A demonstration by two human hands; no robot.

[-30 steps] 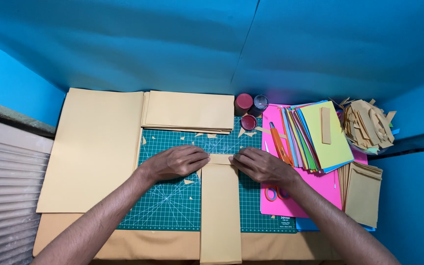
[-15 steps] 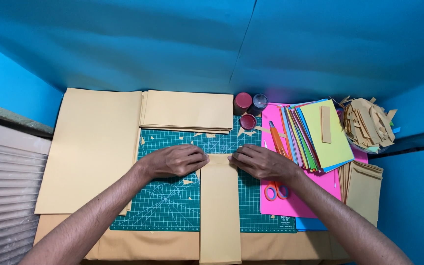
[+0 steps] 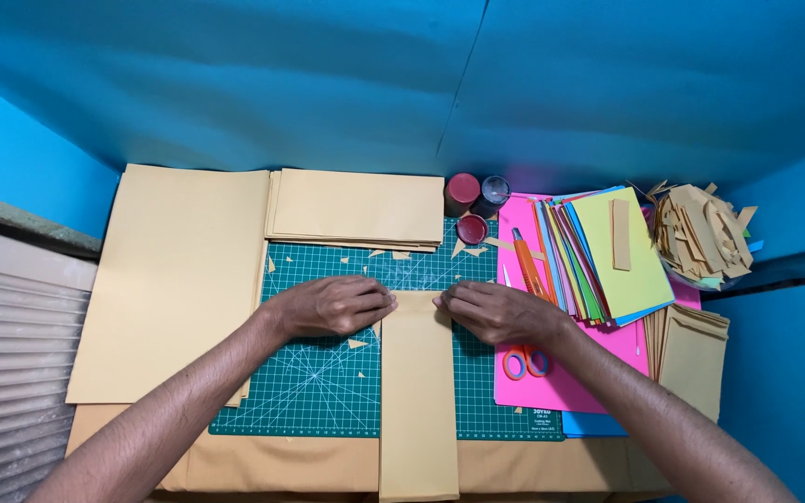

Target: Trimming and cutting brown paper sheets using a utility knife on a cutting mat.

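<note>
**Tan strip held at its far end**

On the green cutting mat, a long tan paper strip lies lengthwise, its near end overhanging the table edge. The left hand presses the strip's far left corner; the right hand presses the far right corner. Fingers of both hands are curled flat, pinning rather than gripping. Judged progress: strip cut to shape and positioned; its far end appears still unfinished. Folded tan sheets lie far; scissors rest right, on pink paper.
</note>
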